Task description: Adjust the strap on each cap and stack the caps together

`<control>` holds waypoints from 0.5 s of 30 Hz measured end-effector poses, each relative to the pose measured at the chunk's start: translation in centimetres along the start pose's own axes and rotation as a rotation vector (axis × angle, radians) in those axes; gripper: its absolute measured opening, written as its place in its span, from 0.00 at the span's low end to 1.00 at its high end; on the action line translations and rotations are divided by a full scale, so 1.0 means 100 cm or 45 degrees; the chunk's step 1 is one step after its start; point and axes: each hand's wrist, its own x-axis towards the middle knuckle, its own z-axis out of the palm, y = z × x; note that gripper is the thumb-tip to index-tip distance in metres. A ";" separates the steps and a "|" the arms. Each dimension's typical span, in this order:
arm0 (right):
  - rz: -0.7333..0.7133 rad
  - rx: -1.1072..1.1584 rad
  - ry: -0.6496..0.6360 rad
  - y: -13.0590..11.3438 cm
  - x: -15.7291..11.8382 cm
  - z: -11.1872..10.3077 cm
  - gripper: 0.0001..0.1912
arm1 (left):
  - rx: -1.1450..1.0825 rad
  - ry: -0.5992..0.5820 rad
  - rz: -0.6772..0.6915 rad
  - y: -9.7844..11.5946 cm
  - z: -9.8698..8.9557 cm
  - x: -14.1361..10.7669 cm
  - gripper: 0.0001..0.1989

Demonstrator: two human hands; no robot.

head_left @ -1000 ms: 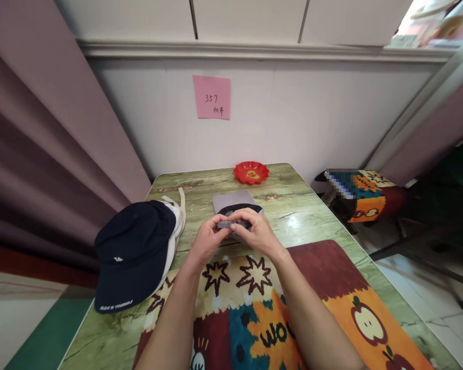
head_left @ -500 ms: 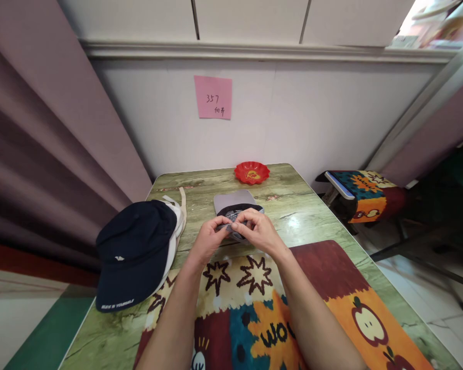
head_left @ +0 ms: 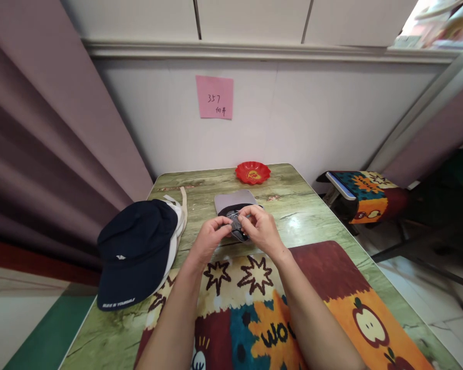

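- Mauve curtain (head_left: pixel 34 113) hung far left.
- Navy cap (head_left: pixel 139 246) sat at left edge of green wood-look desk (head_left: pixel 301 205); "YOURSELF" legible on brim.
- Pink note (head_left: pixel 215 97) on white wall (head_left: pixel 312 113) read "357" plus two handwritten characters.
- Left hand (head_left: pixel 210 239): fingers pinched near edge of gray cap (head_left: pixel 234 199), mid-desk; inside print too small.
- Red dish (head_left: pixel 253 173) stood behind it.
- Right hand (head_left: pixel 264 234): fingers pinched same edge.
- Patterned mat (head_left: pixel 324 267) showed "WO", end hidden.
- Similar "WOW" cloth (head_left: pixel 370 198) lay beyond desk, right.

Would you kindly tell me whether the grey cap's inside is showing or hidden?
Showing: the grey cap has its dark inner band in view.
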 end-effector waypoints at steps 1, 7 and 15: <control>-0.021 -0.029 0.012 -0.001 0.000 0.000 0.06 | 0.000 0.005 0.001 0.000 0.000 0.000 0.08; -0.117 -0.141 0.042 -0.008 -0.001 -0.002 0.05 | -0.017 0.019 0.010 -0.003 -0.001 0.001 0.11; -0.130 -0.174 0.059 -0.012 -0.001 -0.002 0.05 | -0.045 0.023 0.004 -0.003 -0.001 0.001 0.13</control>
